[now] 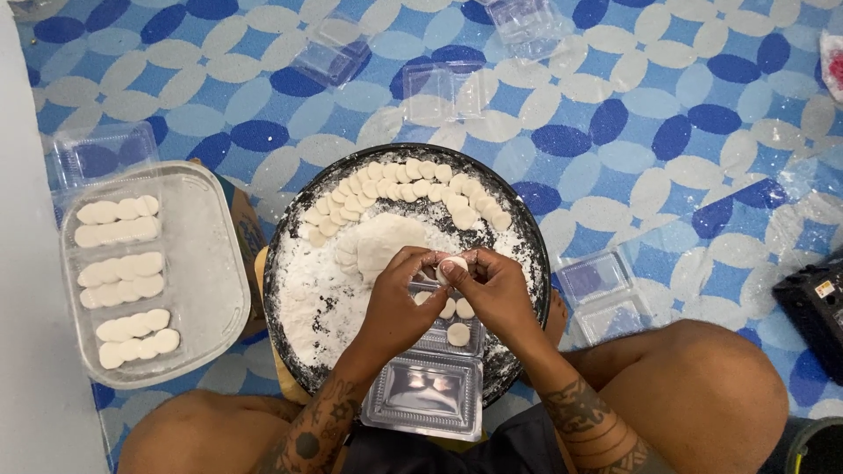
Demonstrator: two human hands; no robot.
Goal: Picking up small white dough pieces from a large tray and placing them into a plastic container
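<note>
Both hands meet over a round black tray [294, 228] dusted with white flour. My left hand [397, 303] and my right hand [493, 290] together pinch one small white dough disc [454, 263]. Below them lies an open clear plastic clamshell box [426, 395] with a few dough discs [458, 333] in its far half. Several more discs [413, 186] lie in an arc along the tray's far rim, beside a larger flattened dough piece [386, 241].
A clear plastic tub [211, 272] at the left holds rows of stacked discs. Empty clear boxes [601, 294] lie scattered on the blue-and-white patterned floor mat [667, 132]. A black device [812, 312] sits at the right edge. My bare knees flank the tray.
</note>
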